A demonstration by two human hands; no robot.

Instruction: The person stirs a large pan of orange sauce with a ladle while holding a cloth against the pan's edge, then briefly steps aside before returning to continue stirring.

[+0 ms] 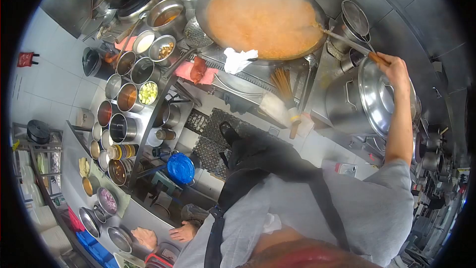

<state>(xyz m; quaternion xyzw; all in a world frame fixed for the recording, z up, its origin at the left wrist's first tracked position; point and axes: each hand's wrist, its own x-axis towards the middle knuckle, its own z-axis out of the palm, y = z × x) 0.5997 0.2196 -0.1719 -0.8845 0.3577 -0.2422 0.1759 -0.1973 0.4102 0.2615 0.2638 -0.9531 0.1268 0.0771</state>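
My right hand (396, 72) is wrapped round the wooden end of a long metal-handled wok tool (349, 43). The tool reaches into the right side of a large wok (321, 44); its head is hidden in the food, so ladle or spatula cannot be told. Orange, steaming sauce or stew (263, 22) fills the wok. Down at the lower left, my left hand (184, 232) lies with fingers stretched out at the counter's edge, holding nothing. Near it are a crumpled pale tan thing (145, 236) I cannot identify and a round metal lid or bowl (119, 239).
Several metal pots with ingredients, including chopped green pieces (148, 93), stand on the left counter. A big lidded stockpot (342, 100) is under my right arm. A bamboo brush (283, 85) and white cloth (240, 60) lie at the stove front. A blue lid (181, 167) sits low.
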